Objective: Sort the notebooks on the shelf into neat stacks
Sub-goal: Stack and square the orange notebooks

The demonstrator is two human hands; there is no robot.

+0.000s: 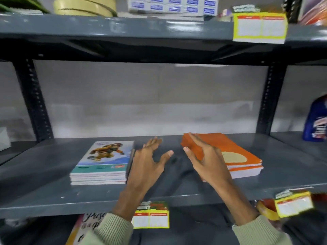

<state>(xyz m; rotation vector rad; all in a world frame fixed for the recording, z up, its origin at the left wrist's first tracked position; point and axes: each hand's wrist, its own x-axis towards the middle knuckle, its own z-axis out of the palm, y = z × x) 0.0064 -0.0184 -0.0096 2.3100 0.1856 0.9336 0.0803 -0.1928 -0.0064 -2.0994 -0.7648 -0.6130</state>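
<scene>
Two notebook stacks lie on the grey metal shelf (53, 191). The left stack (104, 161) has a pale blue cover with a cartoon figure and holds several books. The right stack (235, 152) has orange covers. My left hand (146, 163) hovers between the stacks with its fingers spread, its outer edge beside the blue stack's right side. My right hand (205, 158) is flat with its fingers together, resting against the orange stack's left edge and hiding part of it. Neither hand grips a book.
A blue bottle (316, 121) stands at the shelf's far right. Yellow price tags (151, 216) hang on the shelf's front edge, and another tag (259, 27) is on the upper shelf. Boxes (173, 6) and tape rolls (85, 6) sit above. Dark uprights (33, 99) frame the bay.
</scene>
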